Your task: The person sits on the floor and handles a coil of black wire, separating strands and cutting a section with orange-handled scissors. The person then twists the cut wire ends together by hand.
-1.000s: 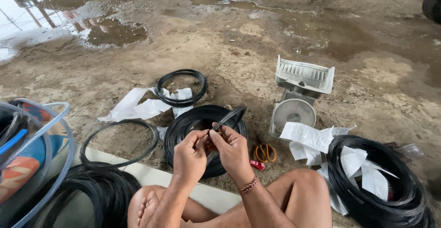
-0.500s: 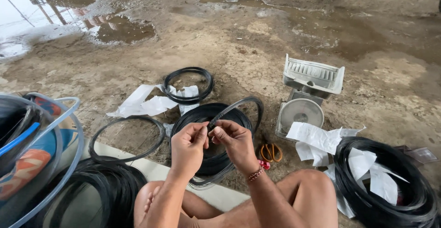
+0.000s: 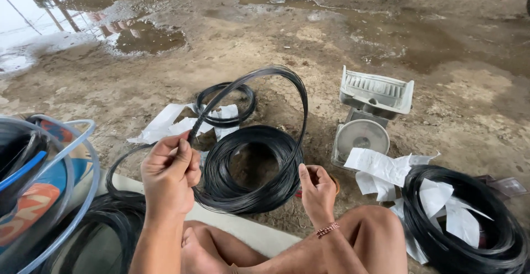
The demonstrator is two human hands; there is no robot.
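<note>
black wire rises in a tall loop off the large coil lying on the dirt ground. left hand closed, pinching one end of the loop between thumb and fingers. right hand curled around the other end beside the coil's right edge. smaller coil lies beyond on white paper; another paper-wrapped coil at right, near a grey weighing scale.
</note>
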